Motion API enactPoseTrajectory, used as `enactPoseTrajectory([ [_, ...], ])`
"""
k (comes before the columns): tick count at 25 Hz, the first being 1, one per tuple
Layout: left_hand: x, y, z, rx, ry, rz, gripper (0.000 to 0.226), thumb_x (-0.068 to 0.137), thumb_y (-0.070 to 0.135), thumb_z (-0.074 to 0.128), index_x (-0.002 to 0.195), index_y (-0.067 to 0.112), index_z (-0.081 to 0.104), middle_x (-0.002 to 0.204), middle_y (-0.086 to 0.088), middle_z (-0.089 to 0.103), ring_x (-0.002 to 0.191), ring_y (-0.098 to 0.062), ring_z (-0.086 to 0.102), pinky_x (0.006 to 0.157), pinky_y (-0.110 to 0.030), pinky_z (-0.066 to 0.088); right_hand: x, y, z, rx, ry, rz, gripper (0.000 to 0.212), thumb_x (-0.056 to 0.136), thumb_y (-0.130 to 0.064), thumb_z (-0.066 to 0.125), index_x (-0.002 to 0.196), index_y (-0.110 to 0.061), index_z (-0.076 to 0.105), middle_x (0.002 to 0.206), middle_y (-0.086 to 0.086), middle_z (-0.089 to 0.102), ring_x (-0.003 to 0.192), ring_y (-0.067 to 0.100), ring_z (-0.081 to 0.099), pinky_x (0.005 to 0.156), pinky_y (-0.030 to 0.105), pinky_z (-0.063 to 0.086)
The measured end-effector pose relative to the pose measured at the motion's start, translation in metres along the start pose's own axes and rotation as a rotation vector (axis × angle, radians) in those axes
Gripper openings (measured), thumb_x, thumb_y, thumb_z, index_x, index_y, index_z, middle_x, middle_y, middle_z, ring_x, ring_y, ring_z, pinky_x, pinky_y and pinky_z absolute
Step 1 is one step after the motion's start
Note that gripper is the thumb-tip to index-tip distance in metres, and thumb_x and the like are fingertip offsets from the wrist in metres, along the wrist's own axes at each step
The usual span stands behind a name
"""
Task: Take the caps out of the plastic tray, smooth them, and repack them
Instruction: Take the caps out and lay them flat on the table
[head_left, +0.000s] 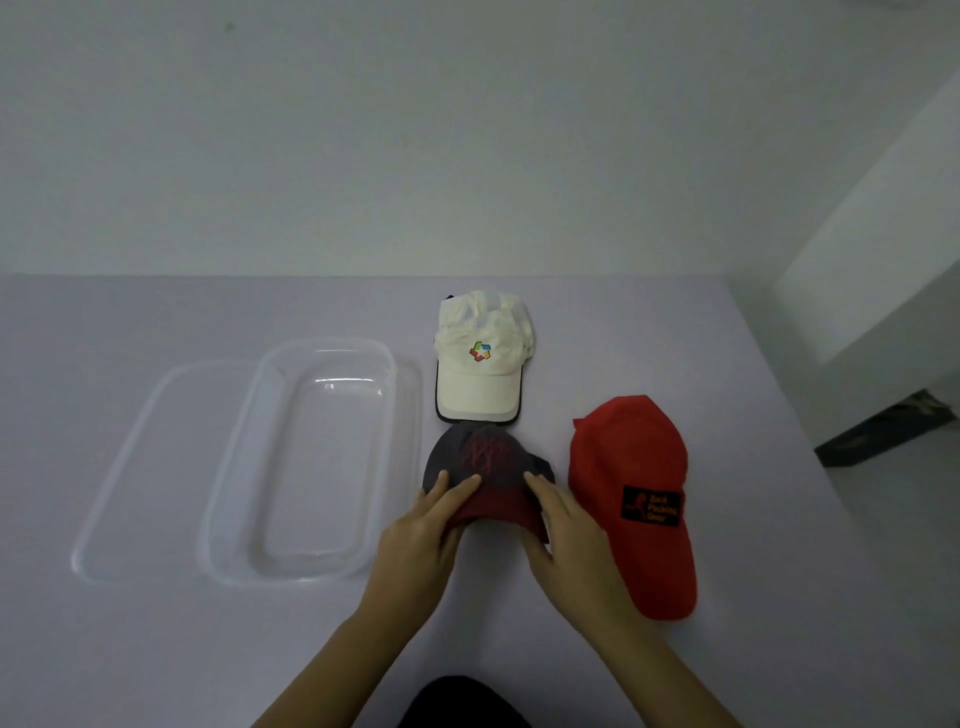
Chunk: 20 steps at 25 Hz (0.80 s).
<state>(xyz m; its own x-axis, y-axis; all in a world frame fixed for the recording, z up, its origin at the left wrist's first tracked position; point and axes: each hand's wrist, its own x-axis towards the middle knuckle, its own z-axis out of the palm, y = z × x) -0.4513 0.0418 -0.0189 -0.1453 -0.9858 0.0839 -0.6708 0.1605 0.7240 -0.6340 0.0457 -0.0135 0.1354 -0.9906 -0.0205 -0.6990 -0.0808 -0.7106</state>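
Note:
A dark grey cap with a red pattern and a dark red brim (485, 460) lies on the table in front of me. My left hand (423, 530) grips its left side and my right hand (563, 530) grips its right side, fingers over the crown and brim. Behind it lies a white cap with a coloured logo (480, 364), crumpled at the crown. To the right lies a red cap with a black patch (631, 499). The clear plastic tray (234, 478) stands to the left with nothing inside.
A clear lid (119, 499) lies under or beside the tray at its left. The table's right edge runs diagonally at the right, with a dark object (883, 431) on the floor beyond. A pale wall stands behind the table.

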Motion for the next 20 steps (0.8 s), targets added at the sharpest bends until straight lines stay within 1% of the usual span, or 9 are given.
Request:
enactPoseTrajectory([
  [3,0.007,0.007,-0.008,-0.078,0.01,-0.008,0.044,0.085,0.043,0.05,0.129,0.042,0.047,0.139,-0.013,0.049,0.129,-0.029,0.046,0.103,-0.048,0.044,0.01,0.001,0.004,-0.146,0.149,-0.096,0.064,0.075,0.005,0.07,0.134,-0.009,0.048,0.126,0.012,0.062,0.106,0.028,0.063,0.092,0.037,0.053],
  [5,0.01,0.005,-0.015,-0.123,0.073,0.056,0.046,0.086,0.051,0.049,0.124,0.026,0.056,0.13,-0.005,0.053,0.127,-0.009,0.041,0.105,-0.046,0.04,0.012,-0.001,0.002,-0.183,0.206,-0.174,0.066,0.067,0.008,0.075,0.127,-0.009,0.055,0.109,0.01,0.07,0.086,0.025,0.068,0.076,0.033,0.057],
  [7,0.011,0.004,-0.016,-0.144,0.093,0.081,0.053,0.087,0.059,0.04,0.119,0.022,0.062,0.126,-0.008,0.058,0.126,-0.01,0.041,0.108,-0.043,0.036,0.01,-0.006,-0.003,-0.179,0.221,-0.205,0.064,0.066,0.008,0.076,0.125,-0.011,0.058,0.1,0.007,0.072,0.077,0.021,0.066,0.072,0.028,0.055],
  [10,0.004,0.009,-0.013,-0.163,0.053,-0.012,0.036,0.089,0.04,0.051,0.123,0.031,0.058,0.135,-0.013,0.053,0.132,-0.035,0.038,0.107,-0.037,0.032,0.009,-0.01,-0.008,-0.126,0.249,-0.233,0.06,0.07,0.006,0.075,0.126,-0.01,0.057,0.107,0.007,0.071,0.087,0.02,0.066,0.085,0.022,0.046],
  [11,0.0,0.011,-0.011,-0.175,0.056,-0.016,0.036,0.088,0.036,0.053,0.124,0.036,0.055,0.138,-0.011,0.051,0.134,-0.036,0.037,0.107,-0.034,0.032,0.008,-0.011,-0.011,-0.097,0.258,-0.235,0.061,0.07,0.005,0.075,0.126,-0.01,0.057,0.113,0.007,0.069,0.095,0.02,0.065,0.09,0.024,0.046],
  [13,-0.004,0.015,-0.014,-0.199,0.085,-0.008,0.037,0.088,0.05,0.046,0.124,0.043,0.047,0.14,-0.009,0.049,0.136,-0.031,0.035,0.109,-0.027,0.03,0.008,-0.013,-0.013,-0.075,0.261,-0.213,0.063,0.07,0.004,0.075,0.128,-0.01,0.055,0.121,0.007,0.064,0.108,0.022,0.061,0.097,0.033,0.048],
  [16,-0.008,0.019,-0.015,-0.229,0.148,0.043,0.046,0.088,0.061,0.036,0.128,0.041,0.044,0.138,-0.008,0.051,0.137,-0.027,0.033,0.11,-0.015,0.027,0.005,-0.016,-0.013,-0.053,0.258,-0.189,0.061,0.074,0.004,0.066,0.132,-0.006,0.05,0.12,0.013,0.064,0.106,0.027,0.064,0.091,0.039,0.054],
  [18,-0.01,0.024,-0.013,-0.314,0.2,0.034,0.034,0.091,0.046,0.047,0.125,0.042,0.047,0.135,-0.006,0.053,0.137,-0.023,0.035,0.109,-0.015,0.03,0.003,-0.022,-0.011,0.007,0.283,-0.18,0.054,0.077,-0.004,0.058,0.131,-0.005,0.051,0.112,0.014,0.068,0.095,0.026,0.069,0.083,0.037,0.057],
  [20,-0.014,0.034,-0.006,-0.454,0.243,-0.002,0.041,0.087,0.021,0.051,0.12,0.045,0.052,0.131,-0.002,0.054,0.133,-0.018,0.038,0.106,-0.013,0.033,0.003,-0.028,-0.009,0.088,0.328,-0.145,0.049,0.078,-0.011,0.054,0.127,-0.003,0.054,0.107,0.014,0.07,0.09,0.025,0.07,0.08,0.037,0.058],
])
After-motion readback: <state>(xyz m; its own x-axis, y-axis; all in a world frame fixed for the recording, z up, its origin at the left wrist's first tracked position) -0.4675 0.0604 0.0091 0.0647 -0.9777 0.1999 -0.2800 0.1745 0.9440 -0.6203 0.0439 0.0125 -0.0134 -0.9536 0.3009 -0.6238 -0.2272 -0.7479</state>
